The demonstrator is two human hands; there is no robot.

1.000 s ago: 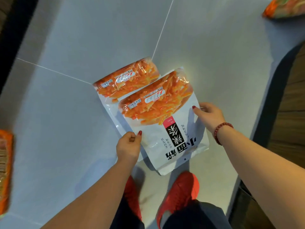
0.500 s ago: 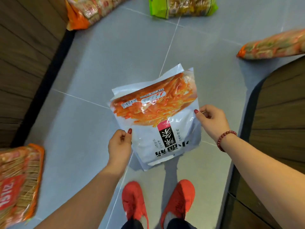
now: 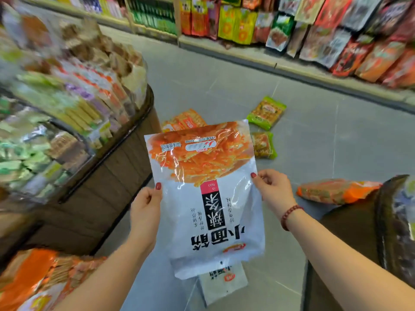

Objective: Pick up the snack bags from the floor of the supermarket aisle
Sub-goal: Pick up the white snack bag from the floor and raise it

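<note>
1. Left orange bag (image 3: 33,279): low and well to the left of the white bag, under the left forearm. It is blurred and is judged not yet collected.
2. Left hand (image 3: 146,203): clamped on the white bag's left edge, with the thumb on the printed face and the fingers hidden behind.
3. White bag (image 3: 208,198): off the floor (image 3: 314,142), held between both hands with its face to the camera. Its long axis runs away from the person, nearly upright in view. The orange window end points up and away and the lettered end points down, so the print reads upside down.
4. Second bag (image 3: 222,286): has the same print, and its lower end shows just beneath the white bag. It is judged to be carried along with it, but the grip on it is hidden.
5. Far orange bag (image 3: 186,121): on the floor beyond the white bag's top edge, partly covered by it.
6. Far green bag (image 3: 267,113) and near green bag (image 3: 262,144): on the floor past the white bag's upper right corner, close together.
7. Right hand (image 3: 272,189): pinching the white bag's right edge, thumb in front and fingers curled.
8. Right orange bag (image 3: 336,190): on the floor to the right of the white bag, against a dark stand (image 3: 359,232).
9. Progress: two bags are lifted and five are visible down, so most of the task is judged to remain.
</note>
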